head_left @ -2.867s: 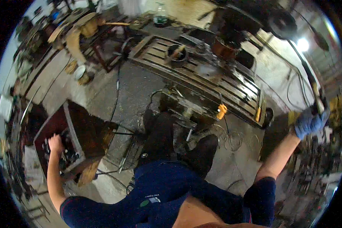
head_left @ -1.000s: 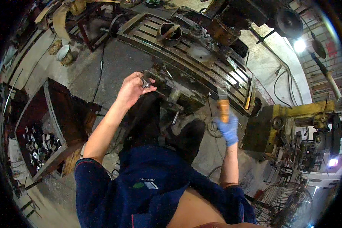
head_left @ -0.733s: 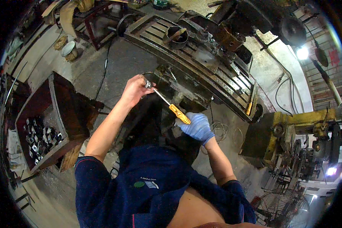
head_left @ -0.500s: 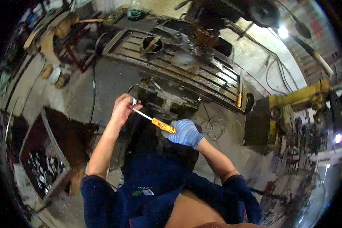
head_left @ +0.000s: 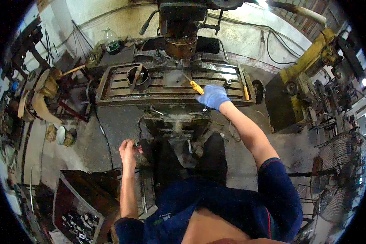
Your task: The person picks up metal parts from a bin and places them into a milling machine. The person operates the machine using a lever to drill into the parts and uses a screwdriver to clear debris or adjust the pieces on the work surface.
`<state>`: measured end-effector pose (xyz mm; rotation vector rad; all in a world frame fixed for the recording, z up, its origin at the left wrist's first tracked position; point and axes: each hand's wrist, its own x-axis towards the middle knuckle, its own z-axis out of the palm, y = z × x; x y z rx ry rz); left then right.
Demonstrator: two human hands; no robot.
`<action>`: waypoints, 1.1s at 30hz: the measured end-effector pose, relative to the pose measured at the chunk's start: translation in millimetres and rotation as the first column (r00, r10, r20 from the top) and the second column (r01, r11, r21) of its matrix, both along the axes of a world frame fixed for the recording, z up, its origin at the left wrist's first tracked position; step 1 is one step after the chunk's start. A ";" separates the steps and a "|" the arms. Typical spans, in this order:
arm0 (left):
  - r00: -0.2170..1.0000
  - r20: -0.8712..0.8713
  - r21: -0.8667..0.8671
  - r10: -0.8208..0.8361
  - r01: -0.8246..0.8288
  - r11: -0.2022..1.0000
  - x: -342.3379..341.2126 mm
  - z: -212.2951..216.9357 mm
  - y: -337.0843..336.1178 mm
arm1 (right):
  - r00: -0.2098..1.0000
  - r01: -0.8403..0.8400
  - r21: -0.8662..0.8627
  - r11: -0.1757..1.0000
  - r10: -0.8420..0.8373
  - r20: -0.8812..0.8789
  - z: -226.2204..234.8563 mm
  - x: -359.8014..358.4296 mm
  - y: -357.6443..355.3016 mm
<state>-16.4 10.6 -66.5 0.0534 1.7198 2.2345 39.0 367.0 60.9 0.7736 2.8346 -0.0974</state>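
Note:
My right hand [head_left: 213, 97], in a blue knitted glove, is closed round the yellow handle of a screwdriver [head_left: 197, 87]. Its shaft reaches over the slotted machine table [head_left: 122, 91], towards a flat grey plate [head_left: 175, 78] under the machine head [head_left: 181, 46]. My bare left hand [head_left: 128, 151] is low on the left, fingers pinched; a small shiny metal piece [head_left: 137, 144] shows at the fingertips, partly hidden. A black pot [head_left: 144, 82] with a brush-like stick across it stands on the table's left. A second yellow-handled tool [head_left: 246, 92] lies at its right end.
An open bin [head_left: 78, 195] with many small metal parts stands at lower left. A vise-like metal block [head_left: 173, 122] sits before the table. A large fan [head_left: 333, 175] is on the right, and yellow machinery [head_left: 299, 77] behind it. A clear bottle [head_left: 111, 40] stands at back left.
My right hand has swung up and forward with the screwdriver to the machine table. My left hand has dropped back with the small metal piece, away from the screwdriver's tip. The view has shifted.

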 end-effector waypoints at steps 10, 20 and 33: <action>0.997 0.002 -0.159 0.073 -0.072 0.985 -1.8 4.0 -16.2 | 0.993 0.070 -0.162 0.984 -0.085 -0.088 -12.6 -15.7 11.4; 0.983 0.083 -0.125 -0.162 0.171 0.977 0.3 20.6 45.7 | 0.995 -0.003 -0.238 0.971 -0.020 -0.095 -4.0 50.5 2.1; 0.906 -0.059 -0.146 -0.418 0.407 0.902 -28.8 42.1 123.4 | 0.863 -0.325 -0.416 0.850 0.086 -0.498 -20.3 95.3 12.6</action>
